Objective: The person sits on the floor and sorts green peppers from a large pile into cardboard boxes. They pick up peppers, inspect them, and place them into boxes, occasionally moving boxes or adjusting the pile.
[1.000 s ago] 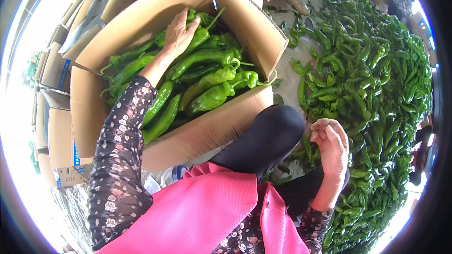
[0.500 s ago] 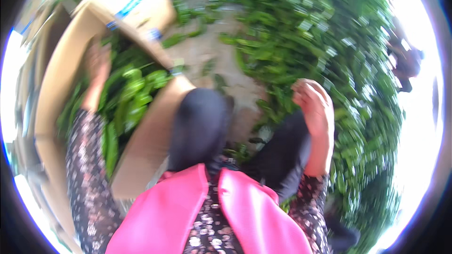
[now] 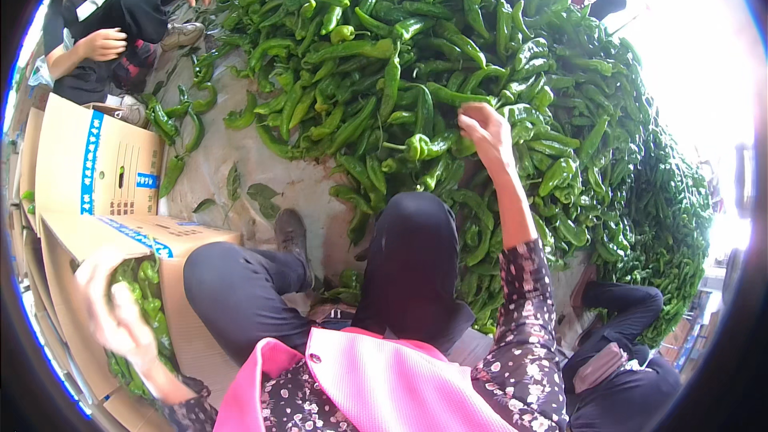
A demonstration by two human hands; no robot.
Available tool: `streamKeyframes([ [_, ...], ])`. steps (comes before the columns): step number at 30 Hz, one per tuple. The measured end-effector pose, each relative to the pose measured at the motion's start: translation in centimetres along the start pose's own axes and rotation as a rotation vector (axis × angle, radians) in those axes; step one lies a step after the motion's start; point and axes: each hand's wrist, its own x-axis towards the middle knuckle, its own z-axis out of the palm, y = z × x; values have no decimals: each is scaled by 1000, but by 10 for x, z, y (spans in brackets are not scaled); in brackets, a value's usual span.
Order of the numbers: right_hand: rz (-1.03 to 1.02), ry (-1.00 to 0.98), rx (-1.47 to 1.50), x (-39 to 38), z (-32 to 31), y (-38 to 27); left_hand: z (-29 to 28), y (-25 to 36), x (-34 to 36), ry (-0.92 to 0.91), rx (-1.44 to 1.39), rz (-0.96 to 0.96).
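Out over the heap of long green peppers (image 3: 416, 56), my right hand (image 3: 486, 138) has its fingers curled closed at the end of a green pepper (image 3: 454, 96). Part of that grip is hidden by the hand itself. To the left, my left hand (image 3: 114, 308) is held over an open cardboard box (image 3: 188, 288), fingers apart and slightly blurred, with nothing seen in it. Green peppers (image 3: 148, 280) lie inside the box beneath and beside this hand.
Another person's hand (image 3: 104, 45) shows at the upper left, near a cardboard box (image 3: 120, 156) with blue tape. Loose peppers (image 3: 188, 124) and leaves (image 3: 262, 196) lie on the pale ground sheet (image 3: 308, 184). Another person's dark-clothed leg (image 3: 620, 304) is at the lower right.
My view has swung to the right. My right hand has reached forward from beside my knee to the pepper heap. My left hand has come up from the peppers inside the box.
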Motion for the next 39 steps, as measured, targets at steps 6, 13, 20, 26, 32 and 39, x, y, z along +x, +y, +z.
streamKeyframes([
  [6, -115, 83, -334, 186, 62, 18, 221, 3, 110, -828, -913, -236],
  [13, 388, 155, -309, 271, 149, 12, 465, 23, 167, -1114, -1250, -1003],
  [20, 382, 172, -103, 244, 116, 50, 557, 60, 152, -660, -1369, -1345],
  [26, -73, -68, -417, 164, 32, 10, 529, 38, 124, -621, -1610, -1263],
  [32, 15, 123, -959, 259, 0, 24, 468, 68, 111, -895, -1661, -1024],
  [39, 47, -99, -616, 228, -10, 9, 445, 67, 123, -899, -1504, -674],
])
